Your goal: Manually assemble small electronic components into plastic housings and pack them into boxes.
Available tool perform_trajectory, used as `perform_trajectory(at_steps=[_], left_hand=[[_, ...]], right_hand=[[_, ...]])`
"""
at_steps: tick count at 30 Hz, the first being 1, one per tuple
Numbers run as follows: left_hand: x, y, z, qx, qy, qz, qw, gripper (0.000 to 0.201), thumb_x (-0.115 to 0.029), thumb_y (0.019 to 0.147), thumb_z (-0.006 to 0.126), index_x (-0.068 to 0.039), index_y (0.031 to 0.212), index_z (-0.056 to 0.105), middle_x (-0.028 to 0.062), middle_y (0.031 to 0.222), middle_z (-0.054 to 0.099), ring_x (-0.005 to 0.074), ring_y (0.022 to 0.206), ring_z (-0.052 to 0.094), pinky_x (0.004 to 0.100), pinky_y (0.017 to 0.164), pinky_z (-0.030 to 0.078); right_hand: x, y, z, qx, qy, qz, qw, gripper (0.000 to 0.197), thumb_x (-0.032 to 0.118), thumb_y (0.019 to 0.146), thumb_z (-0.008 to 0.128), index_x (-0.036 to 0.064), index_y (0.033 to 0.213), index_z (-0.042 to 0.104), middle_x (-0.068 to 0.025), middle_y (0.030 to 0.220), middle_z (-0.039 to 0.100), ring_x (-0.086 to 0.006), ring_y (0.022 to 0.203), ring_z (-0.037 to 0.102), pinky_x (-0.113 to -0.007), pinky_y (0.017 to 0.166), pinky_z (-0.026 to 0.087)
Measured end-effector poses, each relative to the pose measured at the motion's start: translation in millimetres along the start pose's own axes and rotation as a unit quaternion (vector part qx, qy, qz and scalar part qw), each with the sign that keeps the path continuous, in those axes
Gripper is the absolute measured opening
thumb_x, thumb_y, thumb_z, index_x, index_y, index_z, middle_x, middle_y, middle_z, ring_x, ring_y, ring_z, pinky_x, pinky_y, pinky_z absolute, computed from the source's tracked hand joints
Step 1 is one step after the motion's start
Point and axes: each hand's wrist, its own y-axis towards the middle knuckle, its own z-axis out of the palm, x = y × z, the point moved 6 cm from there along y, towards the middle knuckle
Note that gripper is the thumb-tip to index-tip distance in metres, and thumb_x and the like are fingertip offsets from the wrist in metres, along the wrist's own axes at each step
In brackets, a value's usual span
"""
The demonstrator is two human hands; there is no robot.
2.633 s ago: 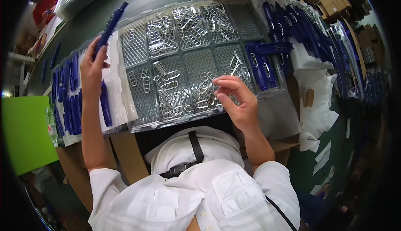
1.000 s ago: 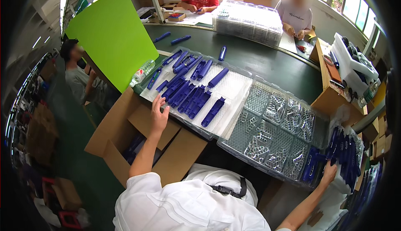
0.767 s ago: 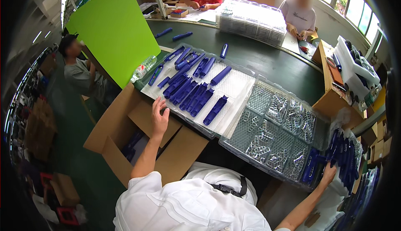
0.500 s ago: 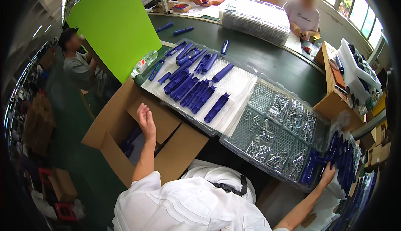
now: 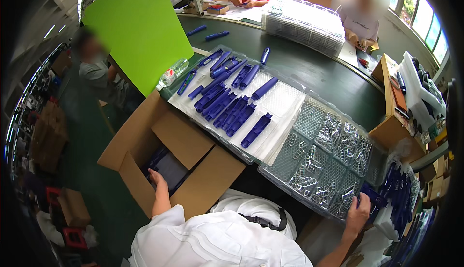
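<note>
My left hand (image 5: 157, 176) is inside the opening of a cardboard box (image 5: 200, 189), next to blue plastic parts (image 5: 158, 157) lying in it. Its fingers look stretched out, with nothing visible in them. At the right end of a clear divided tray (image 5: 285, 189), my right hand (image 5: 357, 211) has its fingers bent over the edge compartment. Blue pieces (image 5: 373, 195) lie right beside it; what its fingertips hold, if anything, is hidden. Small metal spring-like clips (image 5: 323, 197) fill several tray compartments. Blue half-shell casings (image 5: 256, 129) lie in rows on a white-lined tray (image 5: 282, 122) farther left.
A heap of blue parts (image 5: 398, 185) is at the far right, near a wooden shelf (image 5: 389, 115). Stacked clear trays (image 5: 304, 25) stand across the green table (image 5: 328, 69). A bottle (image 5: 172, 73) lies by a bright green board (image 5: 137, 35). Several people sit around.
My left hand has moved down into the box from above its flap. My right hand has drawn back left from the blue heap to the tray's end. The view has shifted slightly.
</note>
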Motion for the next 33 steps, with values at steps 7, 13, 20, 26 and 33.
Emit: perform_trajectory(at_steps=[7, 13, 20, 26, 33], left_hand=[[-59, -62, -58, 0.052, 0.399, 0.253, 0.88, 0.055, -0.031, 0.096, 0.066, -0.003, 0.142, 0.057, 0.0182, 0.155, 0.047, 0.0403, 0.138, 0.05, 0.0591, 0.118, 0.032], [-44, -5, -149, -0.007, 0.616, 0.483, 0.622, 0.043, -0.02, 0.083, 0.068, -0.004, 0.123, 0.069, 0.0166, 0.129, 0.064, 0.033, 0.128, 0.055, 0.0564, 0.116, 0.03], [4, 10, -140, 0.096, 0.707, 0.422, 0.559, 0.055, -0.029, 0.079, 0.078, -0.003, 0.126, 0.069, 0.0172, 0.135, 0.062, 0.0328, 0.135, 0.051, 0.0542, 0.125, 0.019], [23, 68, -103, 0.153, 0.612, 0.314, 0.71, 0.058, -0.024, 0.085, 0.071, -0.008, 0.139, 0.061, 0.0166, 0.14, 0.061, 0.036, 0.13, 0.058, 0.0488, 0.116, 0.04], [31, 105, -26, 0.139, 0.592, 0.348, 0.714, 0.046, -0.019, 0.09, 0.068, -0.006, 0.134, 0.06, 0.0223, 0.131, 0.065, 0.0421, 0.117, 0.066, 0.0524, 0.1, 0.054]], right_hand=[[89, -20, 35, 0.114, -0.021, -0.108, 0.987, 0.041, 0.01, 0.082, 0.079, -0.0014, 0.119, 0.065, -0.0243, 0.138, 0.058, -0.0421, 0.122, 0.058, -0.05, 0.105, 0.047], [100, -11, 34, 0.071, -0.042, -0.122, 0.989, 0.036, 0.015, 0.09, 0.077, -0.0014, 0.12, 0.067, -0.0198, 0.155, 0.049, -0.041, 0.139, 0.049, -0.05, 0.113, 0.043], [132, 0, 66, 0.14, -0.073, -0.249, 0.956, 0.023, 0.015, 0.096, 0.071, -0.0013, 0.112, 0.069, -0.0166, 0.15, 0.056, -0.0382, 0.144, 0.046, -0.05, 0.113, 0.042], [139, 16, 84, 0.159, -0.069, -0.274, 0.946, 0.017, 0.007, 0.097, 0.066, -0.0016, 0.111, 0.067, -0.0161, 0.145, 0.06, -0.0376, 0.136, 0.054, -0.049, 0.111, 0.044], [130, 36, 65, 0.123, 0.115, -0.096, 0.981, 0.021, 0.012, 0.107, 0.056, -0.003, 0.116, 0.069, -0.0115, 0.127, 0.071, -0.0228, 0.105, 0.069, -0.031, 0.091, 0.053]])
